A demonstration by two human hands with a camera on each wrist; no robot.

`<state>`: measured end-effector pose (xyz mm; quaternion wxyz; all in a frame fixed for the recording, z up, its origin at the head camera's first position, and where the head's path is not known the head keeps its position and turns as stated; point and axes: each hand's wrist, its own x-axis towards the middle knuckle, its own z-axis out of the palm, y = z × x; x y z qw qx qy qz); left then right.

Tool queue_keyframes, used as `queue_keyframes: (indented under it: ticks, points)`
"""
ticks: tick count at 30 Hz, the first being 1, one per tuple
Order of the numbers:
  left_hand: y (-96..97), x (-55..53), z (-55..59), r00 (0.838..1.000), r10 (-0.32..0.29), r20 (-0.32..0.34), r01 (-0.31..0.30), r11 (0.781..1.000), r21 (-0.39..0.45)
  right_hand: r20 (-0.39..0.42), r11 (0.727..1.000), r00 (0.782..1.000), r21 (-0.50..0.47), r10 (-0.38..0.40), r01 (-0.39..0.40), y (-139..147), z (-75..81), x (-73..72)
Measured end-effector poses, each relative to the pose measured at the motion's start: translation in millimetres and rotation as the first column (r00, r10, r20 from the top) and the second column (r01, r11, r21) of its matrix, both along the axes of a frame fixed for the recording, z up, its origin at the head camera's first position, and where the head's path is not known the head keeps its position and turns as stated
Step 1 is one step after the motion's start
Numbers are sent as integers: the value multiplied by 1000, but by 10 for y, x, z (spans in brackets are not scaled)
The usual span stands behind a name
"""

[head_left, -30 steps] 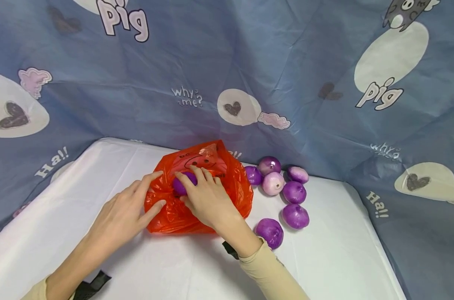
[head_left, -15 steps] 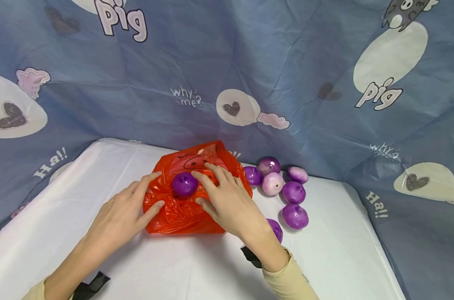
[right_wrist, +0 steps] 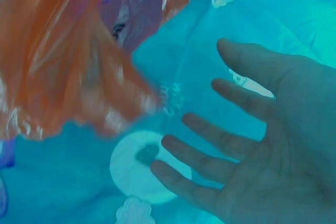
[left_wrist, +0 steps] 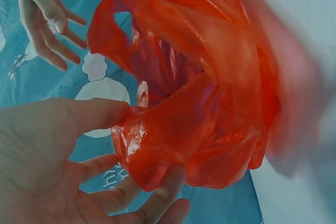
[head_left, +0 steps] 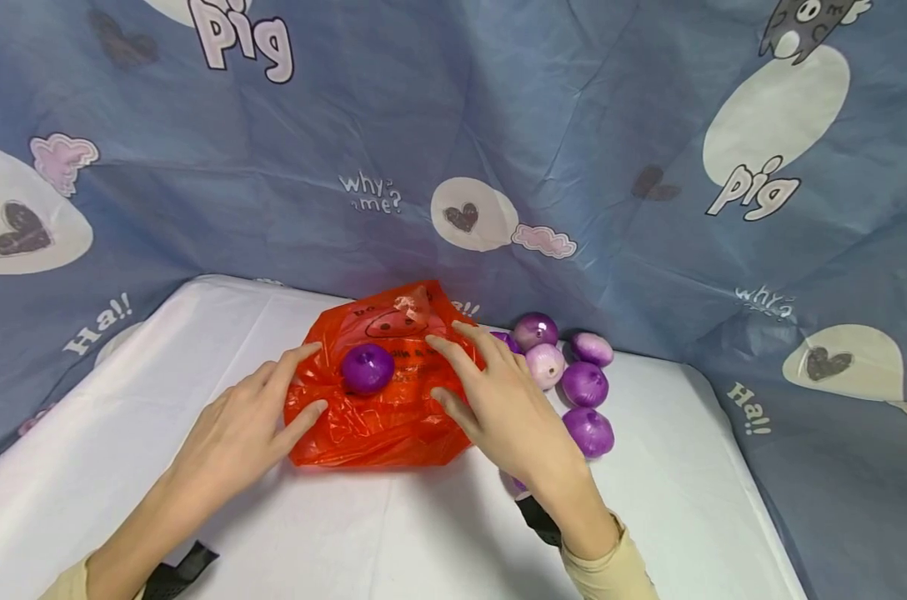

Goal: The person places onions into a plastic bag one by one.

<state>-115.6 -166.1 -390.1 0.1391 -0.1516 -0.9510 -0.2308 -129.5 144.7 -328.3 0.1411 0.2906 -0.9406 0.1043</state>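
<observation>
A red plastic bag (head_left: 393, 425) stands on the table with its mouth open, and a purple onion (head_left: 368, 369) shows inside it. My left hand (head_left: 232, 425) holds the bag's left rim, its thumb and index finger spread along the edge. In the left wrist view, the thumb lies at the rim of the bag (left_wrist: 226, 108) and fingertips touch its side. At the bag's right side is my right hand (head_left: 517, 408), fingers spread and nothing held. The right wrist view shows that palm (right_wrist: 294, 145) apart from the bag.
Several purple and pale onions (head_left: 584, 385) are grouped on the white table (head_left: 663, 483) to the right of the bag. One onion is mostly hidden behind my right wrist. A blue printed cloth (head_left: 618, 117) rises behind the table.
My right hand has let go of the onion, leaving it in the bag, and has drawn back to the right. The left hand has stayed at the rim.
</observation>
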Motion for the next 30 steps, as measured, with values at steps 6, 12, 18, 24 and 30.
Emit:
queue_keyframes:
  ticks: [6, 12, 18, 24, 30]
  points:
    - [-11, -5, 5, 1000, 5, 14, -5, 1000, 0, 93, 998, 995, -50, -37, 42, 309, 68, -67]
    - [-28, 4, -3, 1000, 10, 23, -10, 1000, 2, 197, 987, 975, -102, -105, 127, 706, 35, -226]
    - [-30, 0, -23, 1000, 5, 15, -5, 1000, -5, 260, 984, 956, -79, -134, 159, 962, -191, -465]
    - [-31, 3, -40, 1000, 3, 8, -3, 1000, -8, 281, 975, 943, -75, -179, 207, 1129, -530, -690]
    - [-42, -4, -34, 1000, 1, 2, -1, 1000, -13, 263, 957, 929, -57, -261, 285, 1210, -730, -805]
